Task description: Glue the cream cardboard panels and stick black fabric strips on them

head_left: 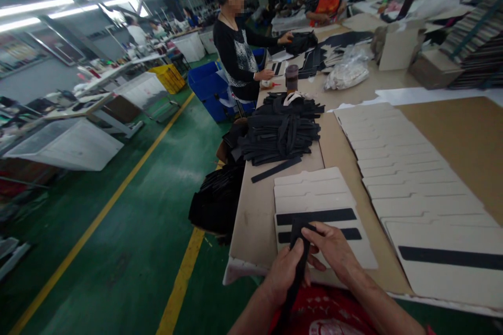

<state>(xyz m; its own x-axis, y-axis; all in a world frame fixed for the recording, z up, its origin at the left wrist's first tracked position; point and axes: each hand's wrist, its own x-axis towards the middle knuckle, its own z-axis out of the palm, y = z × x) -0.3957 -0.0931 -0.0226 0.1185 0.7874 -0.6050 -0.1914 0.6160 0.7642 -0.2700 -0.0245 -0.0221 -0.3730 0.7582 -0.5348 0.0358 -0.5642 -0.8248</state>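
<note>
Red apron (334,301) nearest; left hand (283,270), right hand (334,247) pinching black strip (301,266); best kept untwisted, edges squared to pale board (363,254)

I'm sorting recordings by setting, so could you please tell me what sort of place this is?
Most likely a factory workshop: a long worktable bears a pile of black strips and overlapping pale boards, and yellow lines mark the green floor.

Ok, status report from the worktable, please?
Left hand, right hand: both gripping one black strip. Overlapping pale panels beyond, nearest bearing two dark strips. Hands partly hide nearer one; strip bundle farther along table.
</note>
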